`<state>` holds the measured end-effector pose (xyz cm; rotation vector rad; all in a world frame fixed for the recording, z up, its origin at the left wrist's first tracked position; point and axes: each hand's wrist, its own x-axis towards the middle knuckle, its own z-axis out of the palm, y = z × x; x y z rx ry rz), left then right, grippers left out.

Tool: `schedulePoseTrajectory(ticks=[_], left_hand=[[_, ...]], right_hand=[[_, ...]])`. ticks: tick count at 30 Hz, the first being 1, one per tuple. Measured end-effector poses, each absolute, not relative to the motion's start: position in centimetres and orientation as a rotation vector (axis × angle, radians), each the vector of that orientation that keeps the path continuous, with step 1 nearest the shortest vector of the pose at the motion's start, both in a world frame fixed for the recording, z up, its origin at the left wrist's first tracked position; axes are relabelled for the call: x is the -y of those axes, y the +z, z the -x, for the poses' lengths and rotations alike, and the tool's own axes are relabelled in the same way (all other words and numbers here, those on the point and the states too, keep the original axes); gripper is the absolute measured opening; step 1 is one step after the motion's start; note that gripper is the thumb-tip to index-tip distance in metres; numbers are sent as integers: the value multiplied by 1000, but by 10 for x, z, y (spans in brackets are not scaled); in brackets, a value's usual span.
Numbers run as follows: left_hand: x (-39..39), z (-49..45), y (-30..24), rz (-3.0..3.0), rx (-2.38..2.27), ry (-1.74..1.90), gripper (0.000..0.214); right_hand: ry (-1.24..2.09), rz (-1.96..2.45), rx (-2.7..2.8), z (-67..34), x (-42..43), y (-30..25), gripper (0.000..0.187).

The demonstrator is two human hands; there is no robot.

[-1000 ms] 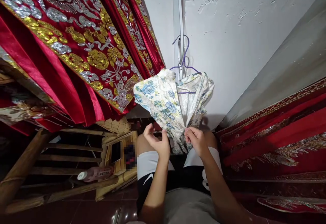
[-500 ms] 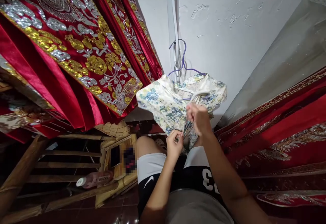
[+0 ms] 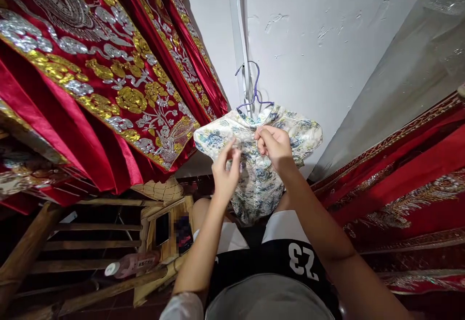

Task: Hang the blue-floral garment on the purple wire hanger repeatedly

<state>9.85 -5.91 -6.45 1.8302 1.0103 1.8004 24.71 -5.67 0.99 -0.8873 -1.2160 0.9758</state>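
Upper left of the frame: red satin garments with gold and silver embroidery (image 3: 109,82), hanging in overlapping folds and filling that corner.

Lower left: wooden slatted rack (image 3: 90,242), lying low near the floor; a pink plastic bottle with a white cap (image 3: 132,264) is resting on its side along the rack's front rail.

Centre: small white satin dress with a blue and green floral print (image 3: 259,179), hanging on a purple wire hanger (image 3: 254,92) against the white wall (image 3: 327,43). The dress is sitting in the middle of the frame, above the person's knees.

Centre, left of the dress front: left hand (image 3: 225,174), raised before the fabric with fingers curled loosely; whether it is pinching the cloth cannot be told.

Centre, just right of it: right hand (image 3: 274,144), closing its fingers on the dress just below the collar.

Lower centre: black shorts showing the white number 23 (image 3: 279,262), being worn by the person.

Right of the frame: red embroidered cloth with gold trim (image 3: 399,189), running diagonally down the edge.
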Motion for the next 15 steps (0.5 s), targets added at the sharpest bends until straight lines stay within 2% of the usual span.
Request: schedulePoseTrajectory(ticks=[4,8,11,15], left_hand=[[34,-97,11,-2309,-885,1662,22],[36,-107,35,-2491,-900,1658,19],[38,-103,34,-2382,-983,1862,18],[15,-56,18,-1795,-1019,2116,16]], right_hand=[[905,840,1262,-247,59,16,29],[829,862,1306,-249,52,-1,32],[844,1045,1379,-252,47,-34,31],[958,1180,1332,-252,61,-77,30]])
